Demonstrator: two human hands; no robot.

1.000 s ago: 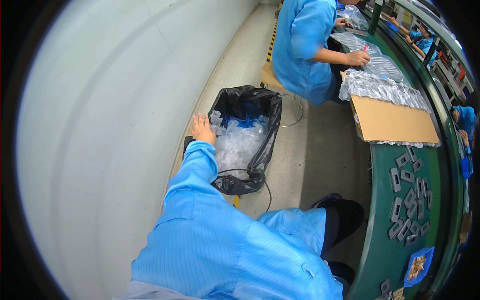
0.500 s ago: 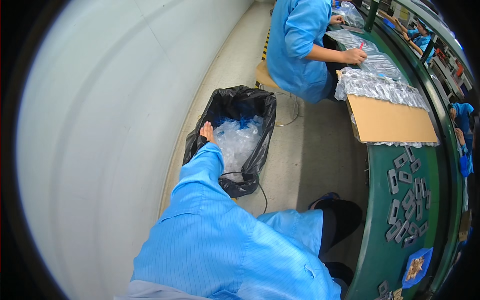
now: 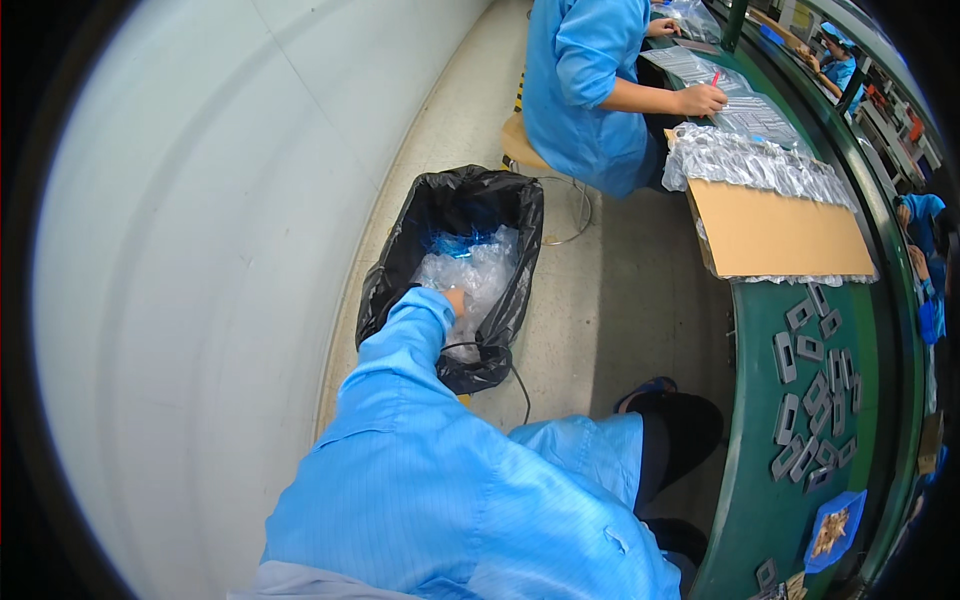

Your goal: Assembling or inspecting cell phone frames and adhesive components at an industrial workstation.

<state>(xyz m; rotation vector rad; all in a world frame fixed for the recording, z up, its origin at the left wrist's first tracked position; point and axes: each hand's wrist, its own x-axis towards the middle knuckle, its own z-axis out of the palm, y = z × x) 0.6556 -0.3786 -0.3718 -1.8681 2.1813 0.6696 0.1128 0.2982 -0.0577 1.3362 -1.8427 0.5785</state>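
Note:
My left hand (image 3: 457,301) reaches down into a waste bin lined with a black bag (image 3: 398,262), at the end of a blue sleeve. It touches or lies right at the crumpled clear plastic bags (image 3: 482,268) inside. Its fingers point down and are mostly hidden, so whether they grip the plastic cannot be told. Some blue plastic (image 3: 455,243) lies deeper in the bin, beyond the clear heap. My right hand is not in view.
At right runs a green workbench (image 3: 745,440) with several grey rectangular frames (image 3: 786,357), a blue tray of small tan pieces (image 3: 833,531) and a cardboard sheet (image 3: 785,235) on bubble wrap. A co-worker in blue (image 3: 590,100) sits ahead. A pale wall (image 3: 200,250) stands at left.
My left hand has moved from the bin's left rim, fingers outstretched, rightward and down to the clear plastic. The view has shifted slightly.

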